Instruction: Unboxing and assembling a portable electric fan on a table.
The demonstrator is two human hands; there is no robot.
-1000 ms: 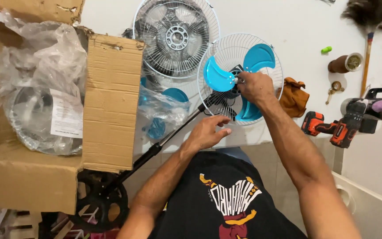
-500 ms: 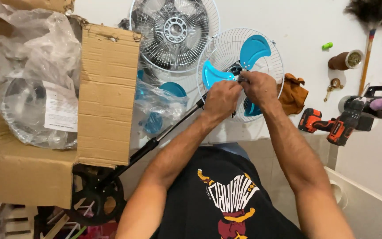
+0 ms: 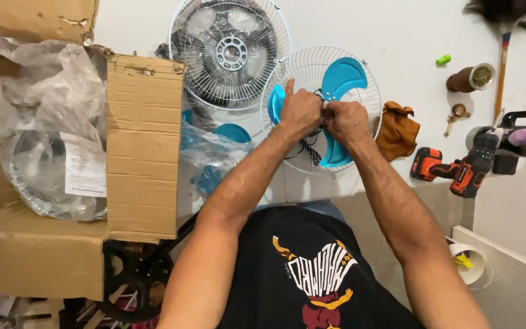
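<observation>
Both hands meeting at the hub of a bright blue plastic three-bladed fan propeller (image 3: pixel 339 82), seated inside a round white wire fan guard (image 3: pixel 360 73) lying flat on the pale floor (image 3: pixel 397 30). Left hand (image 3: pixel 300 111) closed on the hub from one side, index finger raised clear, seemingly steadying the propeller so it cannot spin; right hand (image 3: pixel 346 120) pinched shut right against it, fingertips pressed on something small at the centre, too hidden to name. Grip of both hands pressed together on the hub rather than spread. A second white wire guard with a grey metal centre ring (image 3: pixel 231 53) just beside and partly overlapped, within easy reach. Further blue fan parts in clear plastic wrap (image 3: pixel 211 152) near the left forearm, next to an open brown cardboard box (image 3: pixel 144 146) holding a bagged wire guard (image 3: pixel 50 158). To the right, a crumpled brown cloth (image 3: pixel 397 129) touching the guard's rim, and an orange and black cordless drill (image 3: pixel 452 167) laid near the right arm. A small green object (image 3: pixel 443 60) and a brown cylindrical container (image 3: pixel 470 78) well apart from the hands.
</observation>
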